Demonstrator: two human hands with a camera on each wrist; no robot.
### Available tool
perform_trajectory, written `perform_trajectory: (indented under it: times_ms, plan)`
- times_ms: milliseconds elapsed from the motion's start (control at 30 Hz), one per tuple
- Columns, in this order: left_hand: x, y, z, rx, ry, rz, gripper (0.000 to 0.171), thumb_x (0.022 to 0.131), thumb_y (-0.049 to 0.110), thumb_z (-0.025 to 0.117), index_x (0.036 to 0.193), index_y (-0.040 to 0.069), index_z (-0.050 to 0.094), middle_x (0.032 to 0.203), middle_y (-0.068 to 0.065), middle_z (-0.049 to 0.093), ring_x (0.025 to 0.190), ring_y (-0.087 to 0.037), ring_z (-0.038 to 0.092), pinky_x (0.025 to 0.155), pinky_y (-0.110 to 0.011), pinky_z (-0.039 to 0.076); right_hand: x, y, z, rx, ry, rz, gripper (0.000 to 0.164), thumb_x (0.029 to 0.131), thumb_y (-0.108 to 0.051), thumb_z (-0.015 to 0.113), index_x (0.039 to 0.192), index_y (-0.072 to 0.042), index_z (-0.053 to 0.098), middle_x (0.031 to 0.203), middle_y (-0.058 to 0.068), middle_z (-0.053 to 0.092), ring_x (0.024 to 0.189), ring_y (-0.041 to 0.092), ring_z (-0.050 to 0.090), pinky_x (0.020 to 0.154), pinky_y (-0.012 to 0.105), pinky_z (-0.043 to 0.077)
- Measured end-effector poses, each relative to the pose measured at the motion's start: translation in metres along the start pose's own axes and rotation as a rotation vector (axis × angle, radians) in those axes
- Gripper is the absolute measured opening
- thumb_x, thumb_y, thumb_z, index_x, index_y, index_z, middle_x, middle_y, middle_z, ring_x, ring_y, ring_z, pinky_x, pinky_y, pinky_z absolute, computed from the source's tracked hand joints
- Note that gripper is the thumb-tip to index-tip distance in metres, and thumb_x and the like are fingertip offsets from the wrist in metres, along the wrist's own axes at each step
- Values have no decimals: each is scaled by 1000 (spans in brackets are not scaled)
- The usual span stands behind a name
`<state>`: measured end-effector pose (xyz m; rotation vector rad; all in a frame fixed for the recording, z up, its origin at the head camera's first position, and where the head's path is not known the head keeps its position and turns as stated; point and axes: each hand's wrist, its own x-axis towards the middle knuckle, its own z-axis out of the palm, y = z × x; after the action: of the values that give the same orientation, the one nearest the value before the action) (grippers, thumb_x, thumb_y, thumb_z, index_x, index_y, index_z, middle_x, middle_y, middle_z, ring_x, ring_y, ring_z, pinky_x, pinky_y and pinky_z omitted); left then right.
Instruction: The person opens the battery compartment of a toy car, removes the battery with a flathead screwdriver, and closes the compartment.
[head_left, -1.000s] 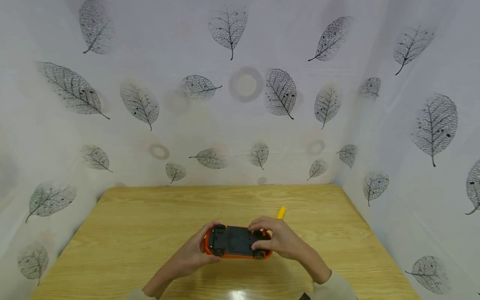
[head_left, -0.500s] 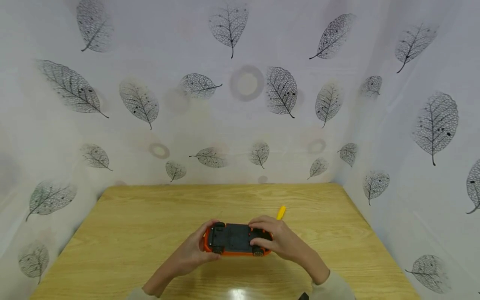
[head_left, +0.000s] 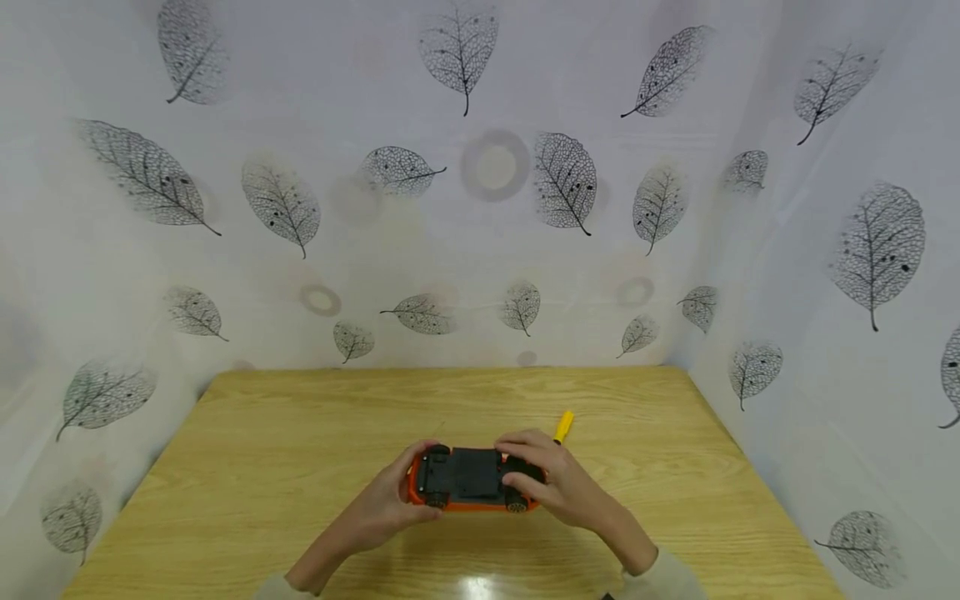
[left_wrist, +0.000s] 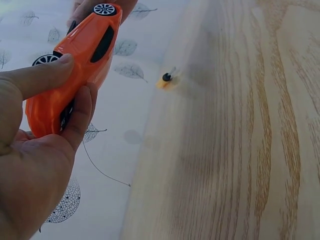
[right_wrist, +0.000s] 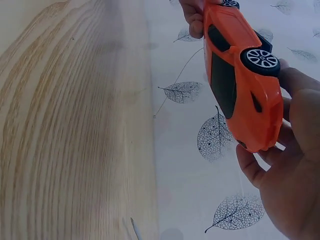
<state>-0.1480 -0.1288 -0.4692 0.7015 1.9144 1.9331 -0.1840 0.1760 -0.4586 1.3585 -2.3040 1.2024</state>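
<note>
An orange toy car [head_left: 472, 505] is held upside down above the table, its black underside facing up. My left hand [head_left: 386, 504] grips one end, the thumb on the near side and fingers round the far side. At the other end my right hand [head_left: 566, 479] holds the car, its thumb over the underside by a wheel and its fingers at the far edge. A flat black panel [head_left: 478, 472] in the middle of the underside sits slightly raised; its edge juts out in the right wrist view. The car's orange body [left_wrist: 87, 47] shows between the left thumb and fingers.
A screwdriver with a yellow handle [head_left: 565, 423] lies on the wooden table [head_left: 300, 433] behind my right hand, partly hidden by it. Its metal shaft [right_wrist: 135, 228] shows in the right wrist view. A leaf-patterned sheet [head_left: 495, 250] surrounds the table's back and sides.
The black panel on the car's underside has tilted a little out of its place. Both hands keep their hold, and the car has shifted very slightly upward in the head view.
</note>
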Motion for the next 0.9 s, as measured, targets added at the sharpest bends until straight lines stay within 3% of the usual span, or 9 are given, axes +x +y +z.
perform_trajectory:
  times_ms: [267, 400, 667, 900]
  plan:
    - [1, -1, 1, -23, 9, -19, 86, 91, -5, 75, 158, -2, 21, 153, -33, 32, 121, -35, 62, 91, -36, 60, -1, 4, 3, -13, -14, -3, 43, 101, -6, 65, 144, -7, 59, 136, 8, 61, 123, 22, 55, 97, 39, 54]
    - [1, -2, 1, -34, 19, -27, 85, 92, -6, 74, 158, -2, 21, 153, -33, 32, 121, -33, 62, 91, -36, 60, 0, 0, 3, 4, -20, 49, 44, 102, -8, 65, 145, -9, 58, 138, 6, 59, 126, 22, 52, 100, 42, 52]
    - [2, -3, 4, -22, 35, -31, 85, 90, -10, 73, 158, 0, 23, 153, -33, 33, 121, -35, 62, 92, -36, 60, 2, -7, 4, 17, 11, 112, 57, 91, -19, 82, 144, -12, 60, 138, 6, 61, 126, 23, 52, 99, 45, 53]
    - [2, -4, 5, -25, 39, -35, 87, 89, -10, 74, 158, -1, 22, 154, -33, 31, 122, -35, 61, 92, -36, 60, 4, -8, 6, 40, 35, 131, 58, 87, -18, 86, 139, -12, 62, 132, 6, 62, 118, 22, 54, 93, 42, 55]
